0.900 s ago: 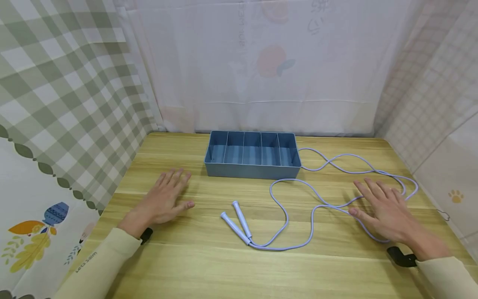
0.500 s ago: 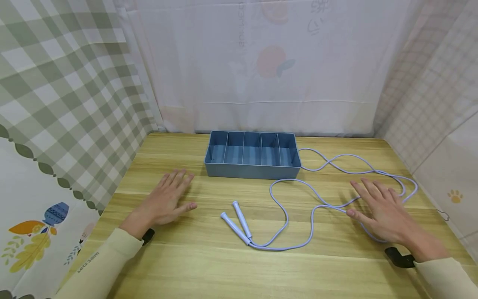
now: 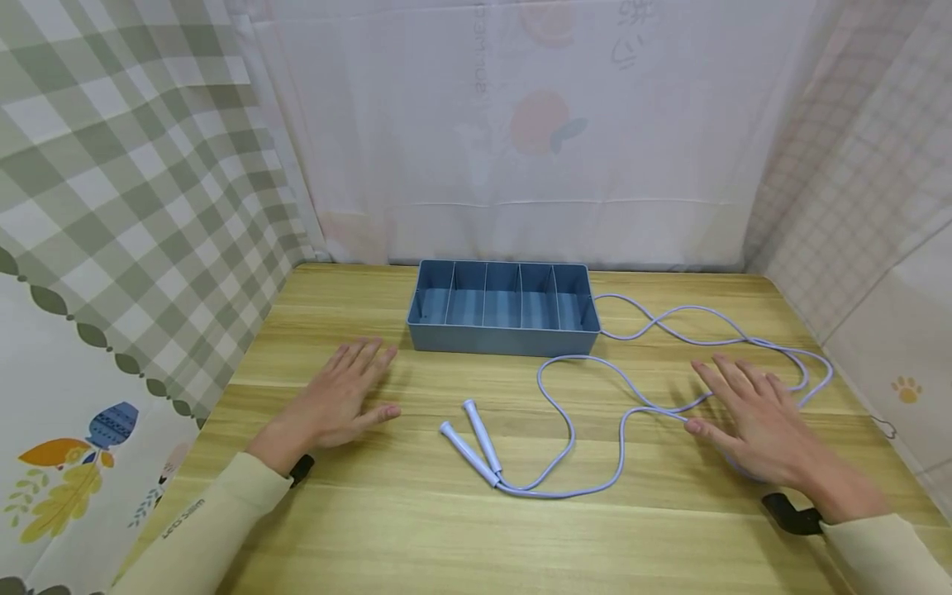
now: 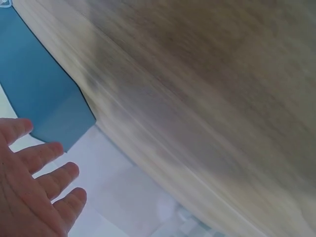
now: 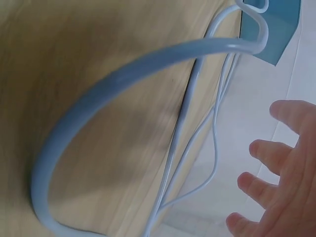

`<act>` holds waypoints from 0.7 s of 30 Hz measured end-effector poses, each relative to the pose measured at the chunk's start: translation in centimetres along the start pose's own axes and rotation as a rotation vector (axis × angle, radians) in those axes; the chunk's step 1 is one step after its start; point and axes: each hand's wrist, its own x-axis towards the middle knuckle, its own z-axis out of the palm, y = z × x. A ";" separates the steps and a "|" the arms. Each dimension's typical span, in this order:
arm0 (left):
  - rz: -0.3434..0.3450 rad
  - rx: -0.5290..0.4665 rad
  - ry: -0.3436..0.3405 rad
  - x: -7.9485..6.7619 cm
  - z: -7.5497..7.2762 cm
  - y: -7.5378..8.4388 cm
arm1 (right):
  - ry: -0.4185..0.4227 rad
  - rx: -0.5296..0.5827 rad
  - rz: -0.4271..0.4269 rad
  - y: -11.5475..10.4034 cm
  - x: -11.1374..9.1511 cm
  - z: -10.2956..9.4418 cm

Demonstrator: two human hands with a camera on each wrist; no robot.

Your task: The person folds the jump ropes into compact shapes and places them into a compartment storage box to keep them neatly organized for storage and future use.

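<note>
A pale lilac jump rope (image 3: 570, 427) lies loosely looped over the right half of the table, its two handles (image 3: 476, 450) side by side near the middle. At the back stands a blue-grey divided box (image 3: 503, 340) with several compartments; part of the rope runs up to its right side. My left hand (image 3: 330, 405), palm down with fingers straight, is left of the handles and holds nothing. Over the rope's right loops is my right hand (image 3: 766, 426), fingers spread, hiding some of the cord. In the right wrist view the cord (image 5: 118, 81) passes below the palm, apart from the fingers.
The wooden table (image 3: 372, 521) ends at a white cloth (image 3: 416, 140) behind. A checked cloth (image 3: 149, 140) hangs on the left and another pale curtain (image 3: 878, 273) on the right. Each wrist wears a black strap.
My left hand has drifted slightly right, and my right hand slightly left. The jump rope and the box have stayed in place.
</note>
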 end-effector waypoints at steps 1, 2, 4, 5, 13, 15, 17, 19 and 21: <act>0.003 0.001 -0.001 0.0 0.0 0.0 | -0.001 0.000 -0.001 -0.1 0.0 0.0; 0.006 0.001 -0.002 0.1 0.0 0.1 | -0.001 0.003 -0.002 -0.1 0.0 0.0; 0.011 0.005 -0.003 0.1 0.1 0.2 | 0.000 0.007 -0.006 -0.2 0.1 0.0; 0.016 0.008 -0.001 0.2 0.1 0.2 | 0.001 0.008 -0.008 -0.3 0.1 0.1; 0.060 0.007 0.016 0.7 0.3 0.5 | 0.004 0.018 -0.027 -0.6 0.2 0.2; 0.067 0.001 0.017 0.8 0.2 0.6 | 0.001 0.020 -0.029 -0.7 0.2 0.2; 0.074 0.001 0.015 1.0 0.2 0.7 | -0.004 0.022 -0.030 -0.8 0.2 0.2; 0.080 0.003 0.013 1.1 0.3 0.9 | -0.010 0.028 -0.032 -1.0 0.2 0.3; 0.087 0.011 0.013 1.2 0.3 1.0 | -0.014 0.033 -0.036 -1.1 0.2 0.3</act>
